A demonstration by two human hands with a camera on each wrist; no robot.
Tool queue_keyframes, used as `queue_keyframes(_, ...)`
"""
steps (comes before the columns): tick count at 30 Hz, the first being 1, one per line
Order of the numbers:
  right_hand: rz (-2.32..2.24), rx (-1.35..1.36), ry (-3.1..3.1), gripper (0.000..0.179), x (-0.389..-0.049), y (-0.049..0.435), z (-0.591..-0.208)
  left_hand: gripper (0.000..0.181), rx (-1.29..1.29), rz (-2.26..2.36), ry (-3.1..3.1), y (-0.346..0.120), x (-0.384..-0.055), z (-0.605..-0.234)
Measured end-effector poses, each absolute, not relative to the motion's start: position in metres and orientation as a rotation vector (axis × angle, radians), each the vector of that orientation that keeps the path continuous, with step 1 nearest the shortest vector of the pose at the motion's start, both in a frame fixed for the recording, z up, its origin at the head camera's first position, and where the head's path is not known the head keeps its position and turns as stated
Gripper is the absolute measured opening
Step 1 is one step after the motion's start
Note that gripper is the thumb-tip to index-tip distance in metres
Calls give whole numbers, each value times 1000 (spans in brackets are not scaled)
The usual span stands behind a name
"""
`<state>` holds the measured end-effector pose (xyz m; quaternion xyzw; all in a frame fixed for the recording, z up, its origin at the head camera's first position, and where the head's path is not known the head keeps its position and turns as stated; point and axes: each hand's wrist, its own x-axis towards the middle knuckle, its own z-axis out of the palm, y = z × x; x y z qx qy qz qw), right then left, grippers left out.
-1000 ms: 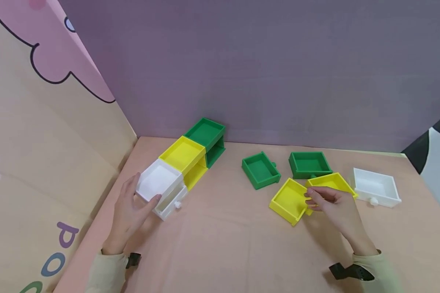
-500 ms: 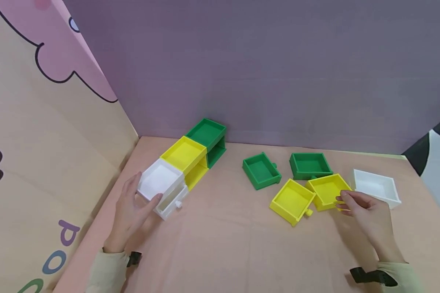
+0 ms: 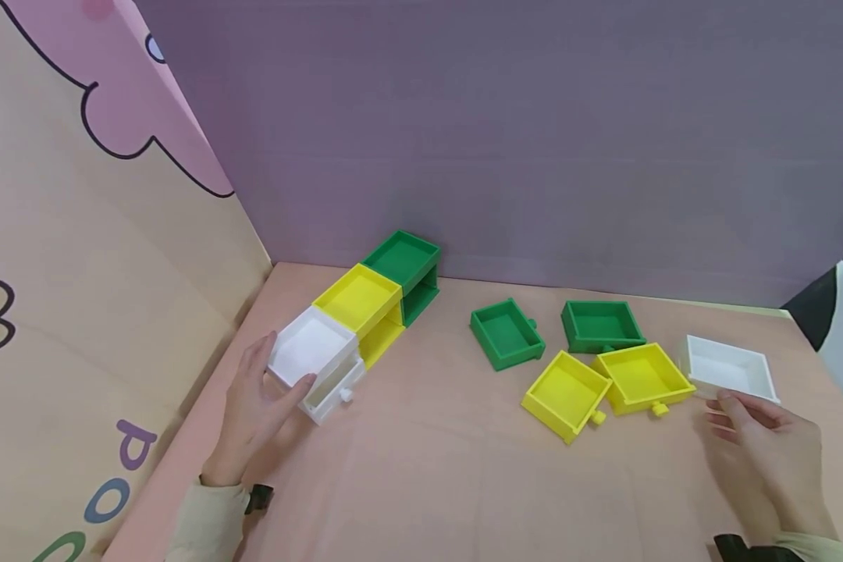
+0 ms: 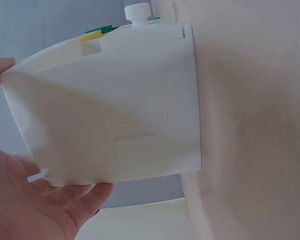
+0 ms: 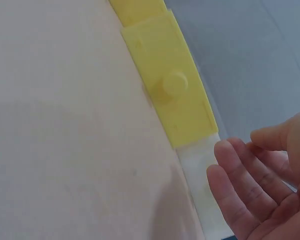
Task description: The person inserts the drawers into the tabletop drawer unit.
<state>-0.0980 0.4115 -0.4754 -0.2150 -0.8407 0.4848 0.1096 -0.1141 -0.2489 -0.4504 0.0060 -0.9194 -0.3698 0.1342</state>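
At the left in the head view, my left hand grips a white drawer cabinet, thumb on the near top edge and fingers behind. A white drawer with a round knob sits in its lower slot, and the left wrist view shows the cabinet side close up. A yellow cabinet and a green cabinet with open slots continue the row behind it. At the right, my right hand is at the front of a loose white drawer, fingers loosely bent, covering its knob.
Two yellow drawers lie between the hands, their knobs towards me. Behind them are two green drawers. A purple-grey panel stands along the back of the table, and a patterned panel on the left.
My right hand has moved right, from over the yellow drawers to the front of the loose white drawer. My left hand has kept its grip on the white cabinet.
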Motion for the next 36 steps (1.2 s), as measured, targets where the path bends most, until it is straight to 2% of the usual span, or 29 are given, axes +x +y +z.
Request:
queue_keyframes(16, 1570, -1036, -2349, 66, -104, 433, -485, 92, 39, -1082, -2692, -249, -113, -451)
queue_keyframes(23, 1495, -1053, -2450, 74, -107, 434, -488, 92, 30, -1080, -2683, -250, -113, -451)
queue_keyframes(36, 1420, -1095, -2538, 76, -112, 434, -487, 92, 21, -1077, -2669, -250, -114, -452)
